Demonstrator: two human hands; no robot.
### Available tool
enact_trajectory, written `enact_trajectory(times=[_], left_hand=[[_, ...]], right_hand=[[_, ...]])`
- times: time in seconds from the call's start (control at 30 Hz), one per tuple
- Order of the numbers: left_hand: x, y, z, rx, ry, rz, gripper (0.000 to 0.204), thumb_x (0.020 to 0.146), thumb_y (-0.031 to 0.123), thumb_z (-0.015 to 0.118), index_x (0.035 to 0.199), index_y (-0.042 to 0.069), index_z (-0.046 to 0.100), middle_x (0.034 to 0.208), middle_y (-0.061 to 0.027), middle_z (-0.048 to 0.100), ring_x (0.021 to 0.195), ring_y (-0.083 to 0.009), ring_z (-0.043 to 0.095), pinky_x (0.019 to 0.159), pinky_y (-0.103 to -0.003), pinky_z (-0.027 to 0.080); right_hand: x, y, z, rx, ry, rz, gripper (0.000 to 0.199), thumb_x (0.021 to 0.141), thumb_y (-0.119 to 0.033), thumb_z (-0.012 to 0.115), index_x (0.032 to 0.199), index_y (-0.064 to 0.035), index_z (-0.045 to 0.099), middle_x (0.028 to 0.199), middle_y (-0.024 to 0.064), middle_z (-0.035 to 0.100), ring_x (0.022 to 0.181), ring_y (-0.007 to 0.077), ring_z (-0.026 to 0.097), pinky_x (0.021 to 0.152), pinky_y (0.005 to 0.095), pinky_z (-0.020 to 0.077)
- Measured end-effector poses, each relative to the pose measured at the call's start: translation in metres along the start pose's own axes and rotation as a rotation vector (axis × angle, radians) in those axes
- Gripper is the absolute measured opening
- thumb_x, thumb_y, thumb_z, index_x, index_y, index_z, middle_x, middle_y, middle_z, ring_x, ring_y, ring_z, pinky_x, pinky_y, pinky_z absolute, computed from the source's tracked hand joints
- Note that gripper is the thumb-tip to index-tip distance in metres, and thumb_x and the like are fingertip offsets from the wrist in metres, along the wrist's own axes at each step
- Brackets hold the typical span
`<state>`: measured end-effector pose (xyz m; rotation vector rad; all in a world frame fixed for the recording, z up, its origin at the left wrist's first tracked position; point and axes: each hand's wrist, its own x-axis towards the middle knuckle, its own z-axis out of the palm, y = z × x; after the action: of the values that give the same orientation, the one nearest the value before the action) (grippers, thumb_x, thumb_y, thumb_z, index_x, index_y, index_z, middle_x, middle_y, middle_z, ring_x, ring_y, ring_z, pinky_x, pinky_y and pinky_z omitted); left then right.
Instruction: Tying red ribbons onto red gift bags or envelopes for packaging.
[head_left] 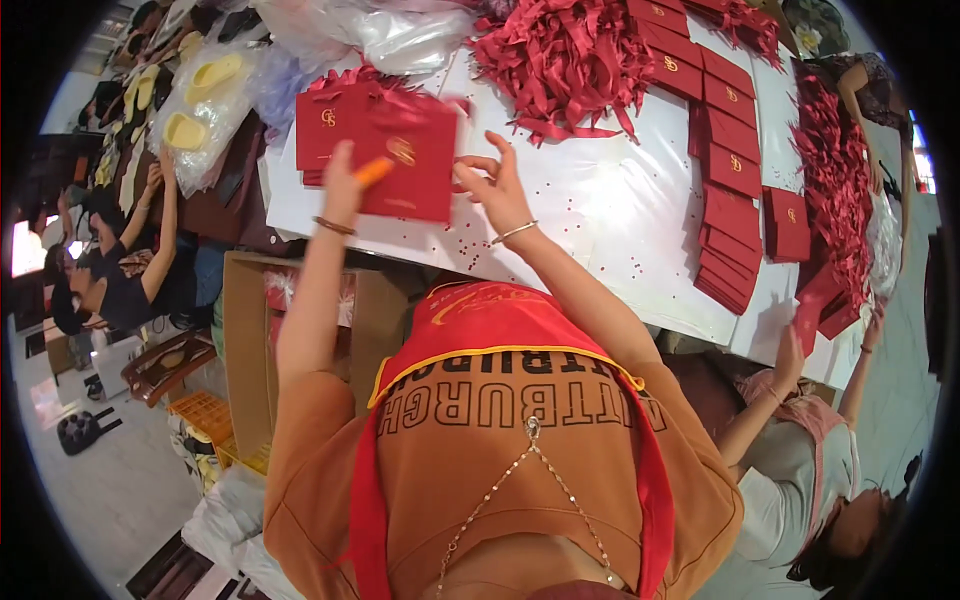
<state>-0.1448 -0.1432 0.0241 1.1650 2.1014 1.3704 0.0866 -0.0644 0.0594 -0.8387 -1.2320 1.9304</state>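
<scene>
1. Our left hand [342, 190] pinched the left side of a red bag [418, 180], though blur softened its fingers; an orange piece [373, 172] showed there, too smeared for us to name.
2. Our right hand [498, 190] had its fingers spread at the bag's right edge; we could not tell whether they touched it.
3. We had the bag above the near left part of the white table [610, 245], overlapping more bags [318, 140] behind it.
4. Beyond our right hand lay a heap of red ribbons [565, 65]; farther right ran a row of overlapping bags [730, 175].
5. Small red dots [475, 236] speckled the tabletop near us.
</scene>
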Motion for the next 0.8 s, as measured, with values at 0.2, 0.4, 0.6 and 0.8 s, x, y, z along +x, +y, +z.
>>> enact_trajectory(times=[0.2,0.4,0.6,0.8], left_hand=[[0.086,0.012,-0.084,-0.323,0.017,-0.130,0.038,0.073,0.002,0.063,0.110,0.002,0.052,0.097,-0.0087,0.060,0.082,-0.0169,0.059,0.072,-0.028,0.049],[0.107,-0.055,-0.080,0.045,-0.050,-0.312,0.040,0.066,0.019,0.073,0.099,0.001,0.059,0.088,-0.0095,0.064,0.075,-0.0156,0.061,0.067,-0.028,0.048],[0.106,-0.061,-0.083,-0.154,-0.224,-0.558,0.043,0.071,0.026,0.070,0.104,0.002,0.056,0.086,-0.0065,0.062,0.073,-0.0123,0.060,0.060,-0.023,0.049],[0.107,-0.083,-0.090,-0.249,-0.279,-0.569,0.054,0.072,0.028,0.070,0.112,0.000,0.046,0.099,-0.0086,0.059,0.084,-0.0150,0.059,0.068,-0.027,0.050]], right_hand=[[0.005,0.030,0.007,-0.186,-0.234,0.148,0.051,0.078,-0.024,0.060,0.119,-0.0034,0.039,0.087,0.0091,0.058,0.077,0.0147,0.058,0.069,0.0263,0.0450],[0.055,0.047,0.045,-0.504,-0.370,0.080,0.056,0.074,-0.025,0.064,0.120,-0.0040,0.040,0.102,0.0139,0.055,0.088,0.0219,0.057,0.079,0.0295,0.0443],[0.121,0.045,0.100,-0.258,-0.364,0.498,0.089,0.073,-0.030,0.065,0.137,-0.0121,0.006,0.139,0.0110,0.020,0.124,0.0323,0.026,0.086,0.0543,0.0351],[0.136,0.090,0.138,-0.268,-0.119,0.539,0.074,0.070,-0.006,0.065,0.129,-0.0030,0.020,0.133,0.0182,0.030,0.121,0.0270,0.034,0.093,0.0357,0.0364]])
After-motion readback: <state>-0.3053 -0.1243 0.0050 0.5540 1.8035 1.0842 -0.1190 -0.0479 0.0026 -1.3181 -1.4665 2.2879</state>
